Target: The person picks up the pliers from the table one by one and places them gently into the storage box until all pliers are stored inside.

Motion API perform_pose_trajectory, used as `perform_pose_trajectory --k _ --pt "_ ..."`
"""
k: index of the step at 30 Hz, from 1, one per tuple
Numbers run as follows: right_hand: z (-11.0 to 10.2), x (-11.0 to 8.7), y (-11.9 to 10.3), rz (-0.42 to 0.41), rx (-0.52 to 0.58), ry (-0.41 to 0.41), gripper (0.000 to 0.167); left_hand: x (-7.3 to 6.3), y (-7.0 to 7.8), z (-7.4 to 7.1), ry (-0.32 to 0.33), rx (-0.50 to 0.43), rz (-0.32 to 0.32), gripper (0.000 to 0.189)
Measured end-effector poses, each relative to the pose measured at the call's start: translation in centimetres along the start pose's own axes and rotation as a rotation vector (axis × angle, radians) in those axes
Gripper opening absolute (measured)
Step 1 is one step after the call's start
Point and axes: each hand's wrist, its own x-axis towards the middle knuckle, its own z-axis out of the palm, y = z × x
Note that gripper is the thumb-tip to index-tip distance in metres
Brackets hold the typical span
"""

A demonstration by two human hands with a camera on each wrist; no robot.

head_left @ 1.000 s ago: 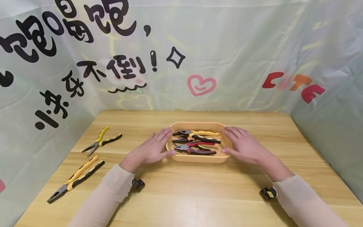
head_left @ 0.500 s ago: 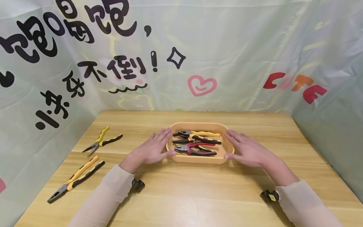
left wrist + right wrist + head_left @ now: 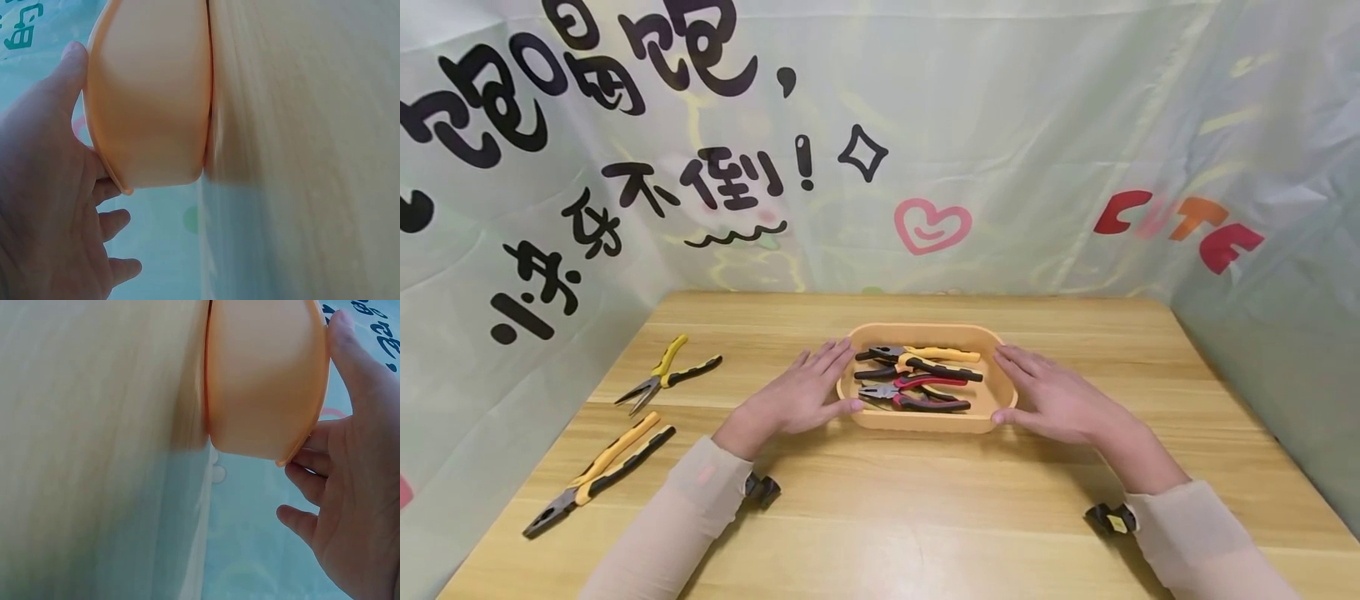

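A peach-coloured plastic basket (image 3: 928, 422) stands on the table with several pliers inside. On top lie pliers with yellow-and-black handles (image 3: 940, 367) and combination pliers with red-and-black handles (image 3: 913, 392). My left hand (image 3: 797, 392) touches the left end of its rim, thumb at the front corner, fingers fairly straight towards the back. At the right end my right hand (image 3: 1060, 396) mirrors this, thumb at the front corner and fingers along the rim. Both wrist views show the basket wall (image 3: 150, 94) with thumb and fingers spread at the rim; some fingertips stand clear of it.
On the left of the wooden table (image 3: 925, 517) lie yellow-and-black needle-nose pliers (image 3: 662, 377). Nearer the front are larger orange-and-black pliers (image 3: 587, 483). A printed cloth (image 3: 1000, 125) hangs behind and along both sides.
My right hand has shifted slightly outward to the right, its fingers and thumb now at the basket's outer rim. The left hand, the basket and the pliers look nearly unchanged.
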Motion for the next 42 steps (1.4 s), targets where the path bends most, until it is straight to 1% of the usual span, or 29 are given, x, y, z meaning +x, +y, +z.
perform_pose_trajectory --k 7,14,17,24,29,32,42 --pt "0.0 -0.6 -0.2 0.038 0.045 -0.029 0.096 0.2 -0.1 0.2 -0.007 0.004 0.016 0.094" --pt "-0.1 -0.3 -0.5 0.055 0.07 -0.039 0.097 -0.3 -0.5 -0.3 0.019 0.01 0.044 0.092" --pt "-0.1 -0.2 -0.6 0.071 0.082 -0.056 0.099 -0.9 -0.7 -0.6 0.013 0.008 0.04 0.094" --pt "0.1 -0.2 -0.5 0.084 0.083 -0.055 0.1 -2.5 -1.6 -1.1 0.004 0.013 -0.014 0.096" --pt "0.1 -0.3 -0.4 0.086 0.085 -0.048 0.099 -3.3 -2.2 -1.7 0.021 0.023 -0.042 0.095" --pt "0.1 -0.4 -0.5 0.082 0.088 -0.041 0.099 -3.9 -2.5 -2.0 0.028 0.029 -0.047 0.095" --pt "0.0 -0.4 -0.4 0.091 0.099 -0.053 0.1 -6.6 -3.8 -2.7 0.059 0.076 -0.065 0.093"
